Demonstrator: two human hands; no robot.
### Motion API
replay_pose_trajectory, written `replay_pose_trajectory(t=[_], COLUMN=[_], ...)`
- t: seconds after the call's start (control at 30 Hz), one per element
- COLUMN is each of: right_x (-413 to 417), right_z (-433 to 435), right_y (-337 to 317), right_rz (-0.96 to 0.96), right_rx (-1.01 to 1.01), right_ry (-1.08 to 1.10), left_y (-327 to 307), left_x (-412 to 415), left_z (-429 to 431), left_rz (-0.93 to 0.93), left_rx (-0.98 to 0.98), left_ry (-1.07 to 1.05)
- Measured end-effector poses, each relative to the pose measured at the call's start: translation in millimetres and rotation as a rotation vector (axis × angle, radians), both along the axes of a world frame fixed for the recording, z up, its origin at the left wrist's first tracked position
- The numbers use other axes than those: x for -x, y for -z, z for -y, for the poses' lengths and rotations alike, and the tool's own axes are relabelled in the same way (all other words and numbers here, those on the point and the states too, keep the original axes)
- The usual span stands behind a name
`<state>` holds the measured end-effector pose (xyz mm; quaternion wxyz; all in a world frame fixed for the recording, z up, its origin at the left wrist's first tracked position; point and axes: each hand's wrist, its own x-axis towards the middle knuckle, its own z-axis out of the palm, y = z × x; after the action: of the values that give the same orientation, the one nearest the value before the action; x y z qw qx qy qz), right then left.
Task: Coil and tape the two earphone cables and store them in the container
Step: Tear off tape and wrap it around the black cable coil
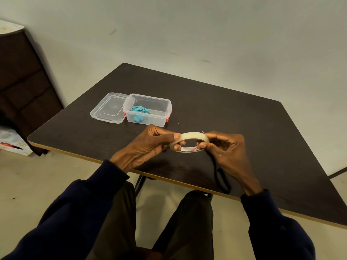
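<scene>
A roll of pale tape [189, 136] is held flat above the table between both hands. My left hand [148, 145] pinches its left side with thumb and fingers. My right hand [225, 149] pinches its right side, and a black earphone cable [221, 179] hangs in a loop from under that hand onto the table edge. Farther back stands the clear plastic container [150, 117], open, with a coiled blue earphone cable [139, 109] inside it. The container's clear lid [108, 109] lies flat against its left side.
The dark table [244, 113] stands against a pale wall. A dark cabinet [22, 81] is at the left, with a patterned box [11, 141] on the floor beside it. My knees are under the table's near edge.
</scene>
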<state>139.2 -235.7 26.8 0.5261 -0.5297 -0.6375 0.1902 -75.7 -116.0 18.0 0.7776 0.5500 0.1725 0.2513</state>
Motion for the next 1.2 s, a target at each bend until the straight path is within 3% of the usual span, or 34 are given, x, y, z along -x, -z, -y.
replay_pose_trajectory(t=[0.43,0.8,1.2], right_x=[5.1,4.0,2.1], right_z=[1.8,5.5,6.2], right_y=[3.3,12.3,8.6], right_rz=[-0.100,-0.277,-0.226], right_rx=[-0.032,-0.026,-0.009], right_ry=[0.021,0.030,0.039], left_y=[-3.0,8.7,5.8], left_x=[-6.8,-2.7,-6.4], left_z=[8.1,7.1,10.2], left_rz=[0.050,0.097,0.122], left_rx=[-0.015,0.057,0.068], left_ry=[-0.062,0.086,0.065])
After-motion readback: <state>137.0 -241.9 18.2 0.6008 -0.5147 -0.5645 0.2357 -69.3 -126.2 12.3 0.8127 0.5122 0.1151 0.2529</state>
